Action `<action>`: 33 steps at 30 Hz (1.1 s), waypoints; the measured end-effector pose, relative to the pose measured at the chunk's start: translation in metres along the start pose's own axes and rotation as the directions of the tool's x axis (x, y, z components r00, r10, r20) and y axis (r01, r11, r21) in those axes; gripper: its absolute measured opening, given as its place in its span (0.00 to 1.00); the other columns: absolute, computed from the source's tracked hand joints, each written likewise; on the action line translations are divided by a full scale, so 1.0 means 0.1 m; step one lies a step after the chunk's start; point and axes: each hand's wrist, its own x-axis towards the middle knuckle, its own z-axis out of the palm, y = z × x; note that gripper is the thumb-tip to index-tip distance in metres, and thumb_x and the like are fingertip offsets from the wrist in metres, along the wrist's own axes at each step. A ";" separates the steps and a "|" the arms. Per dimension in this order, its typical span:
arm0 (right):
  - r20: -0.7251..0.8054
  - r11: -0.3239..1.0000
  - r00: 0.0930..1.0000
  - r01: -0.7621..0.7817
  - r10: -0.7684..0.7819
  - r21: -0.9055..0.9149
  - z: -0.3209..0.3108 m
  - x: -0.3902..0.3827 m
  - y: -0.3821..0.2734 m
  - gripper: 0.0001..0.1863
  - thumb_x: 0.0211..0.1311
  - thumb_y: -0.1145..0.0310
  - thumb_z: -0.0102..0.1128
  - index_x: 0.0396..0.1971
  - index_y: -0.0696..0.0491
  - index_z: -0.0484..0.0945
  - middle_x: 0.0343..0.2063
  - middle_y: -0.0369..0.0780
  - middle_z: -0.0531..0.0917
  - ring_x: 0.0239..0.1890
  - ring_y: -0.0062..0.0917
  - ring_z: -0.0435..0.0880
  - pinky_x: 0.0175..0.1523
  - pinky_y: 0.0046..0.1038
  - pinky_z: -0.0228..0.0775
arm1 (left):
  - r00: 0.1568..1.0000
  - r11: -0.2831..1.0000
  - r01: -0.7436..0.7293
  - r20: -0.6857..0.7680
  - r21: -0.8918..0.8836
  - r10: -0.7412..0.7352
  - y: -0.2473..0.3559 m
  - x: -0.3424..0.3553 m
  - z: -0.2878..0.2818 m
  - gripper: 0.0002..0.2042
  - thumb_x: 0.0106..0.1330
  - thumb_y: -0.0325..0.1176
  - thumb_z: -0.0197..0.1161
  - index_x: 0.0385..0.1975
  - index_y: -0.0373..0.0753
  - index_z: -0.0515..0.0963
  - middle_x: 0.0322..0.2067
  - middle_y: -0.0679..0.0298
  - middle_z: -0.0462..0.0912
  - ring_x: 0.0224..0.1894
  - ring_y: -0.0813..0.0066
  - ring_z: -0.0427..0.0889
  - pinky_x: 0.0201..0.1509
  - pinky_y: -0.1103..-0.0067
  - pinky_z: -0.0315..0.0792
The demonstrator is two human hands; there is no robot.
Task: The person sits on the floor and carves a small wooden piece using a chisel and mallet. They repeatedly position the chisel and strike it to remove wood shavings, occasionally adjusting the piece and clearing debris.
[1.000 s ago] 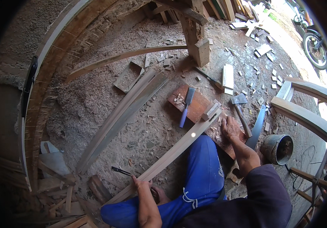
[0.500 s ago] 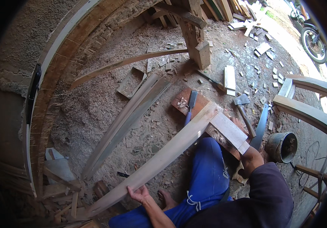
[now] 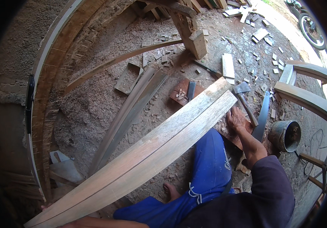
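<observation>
- The long curved pale wooden plank (image 3: 144, 152) lies slantwise across the sawdust-covered dirt floor (image 3: 95, 106), from the lower left corner up to the right of centre, its near end reaching the picture's lower edge.
- Its upper end sits just beside the hatchet with a wooden handle (image 3: 244, 99) and partly over the flat reddish-brown board (image 3: 180, 93), so there is little free room at that end.
- Left of the plank, bare floor lies between it and the pair of narrow grey curved strips (image 3: 129, 114); beyond them stands the large arched wooden frame (image 3: 43, 95), closing off the left side.
- On the right, the dark metal bucket (image 3: 285, 135) and the long saw blade (image 3: 262, 116) stand near, with the curved wooden armrest pieces (image 3: 304, 97) further out.
- The plank shows two bands running its length, a greyer upper one and a warmer tan lower one, parted by a fine line; its edges bow gently.
- The right hand (image 3: 235, 118) rests at the plank's upper end, fingers spread flat on wood chips beside it.
- The left hand (image 3: 49, 207) is mostly hidden under the plank's lower end; how its fingers lie cannot be told.
- The person's blue trouser leg (image 3: 209, 167) and a bare foot (image 3: 170, 190) lie just under the plank's lower edge.
</observation>
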 end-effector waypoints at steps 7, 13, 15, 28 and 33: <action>-0.013 1.000 1.000 -0.002 0.002 0.028 -0.07 0.01 -0.06 0.19 0.72 0.50 0.51 0.41 0.52 0.76 0.37 0.46 0.80 0.45 0.43 0.81 0.50 0.45 0.71 | 0.913 0.583 -0.384 0.202 0.716 0.353 0.10 -0.05 1.20 0.46 0.64 0.72 0.56 0.77 0.52 0.54 0.74 0.53 0.59 0.75 0.42 0.56 0.78 0.52 0.47; 0.015 0.999 1.000 -0.021 0.021 0.037 -0.09 0.01 -0.07 0.19 0.72 0.50 0.51 0.40 0.52 0.77 0.37 0.47 0.80 0.44 0.44 0.81 0.50 0.45 0.71 | 0.914 0.634 -0.398 0.342 0.663 0.217 -0.23 -0.43 1.52 0.46 0.60 0.65 0.63 0.73 0.45 0.58 0.67 0.52 0.66 0.67 0.45 0.64 0.71 0.54 0.56; 0.002 1.000 1.000 -0.016 0.016 0.025 -0.07 0.01 -0.06 0.19 0.72 0.50 0.51 0.40 0.52 0.77 0.37 0.47 0.80 0.44 0.44 0.81 0.50 0.45 0.71 | 0.917 0.666 -0.361 0.377 0.652 0.129 -0.32 -0.52 1.57 0.46 0.58 0.63 0.66 0.72 0.43 0.59 0.64 0.52 0.68 0.64 0.46 0.67 0.68 0.55 0.59; 0.013 0.999 1.000 -0.022 0.021 0.024 -0.08 0.00 -0.04 0.19 0.72 0.50 0.49 0.41 0.51 0.76 0.38 0.46 0.81 0.45 0.42 0.82 0.51 0.43 0.71 | 0.487 0.464 0.050 0.384 0.885 -0.785 -1.18 -1.29 1.44 0.46 0.49 0.50 0.83 0.63 0.30 0.66 0.48 0.50 0.83 0.47 0.52 0.84 0.52 0.61 0.77; 0.018 1.000 1.000 -0.015 0.014 0.020 -0.10 0.01 -0.09 0.19 0.72 0.49 0.50 0.40 0.51 0.76 0.38 0.45 0.81 0.44 0.41 0.82 0.51 0.43 0.71 | 0.236 0.235 -0.281 0.305 0.930 -0.923 -1.76 -2.01 0.81 0.46 0.50 0.51 0.82 0.64 0.33 0.66 0.47 0.42 0.82 0.48 0.45 0.85 0.52 0.58 0.77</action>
